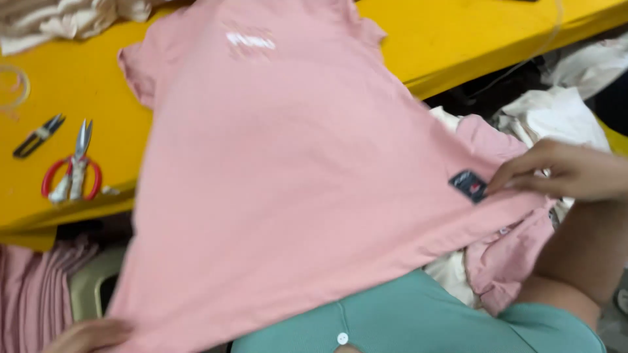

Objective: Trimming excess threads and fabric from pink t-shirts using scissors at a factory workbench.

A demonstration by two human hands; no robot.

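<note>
One pink shirt point(288, 176), two hands point(569, 173) pinching hem; two scissors point(73, 171) aside

Right hand point(562, 173) extended from the right, palm turned down, fingers point(517, 175) drawn together and pinched at the tips, forearm bare and angled downward behind it, left hand point(88, 335) seen low at the frame edge, blurred, its closure not discernible

A pink cotton T-shirt point(288, 176) lies spread across the near edge of the yellow worktable point(78, 85) and over my lap, its small dark sewn label point(468, 185) at the right hem, touched by my right hand point(562, 173), with my left hand point(88, 335) at the lower left corner. Left of it on the table lie red-handled scissors point(73, 171), with small black thread snips point(38, 136) further left. A stack of pink folded garments point(33, 294) sits below the table at left; a heap of cream cloth point(556, 111) lies to the right, behind my right hand.
</note>
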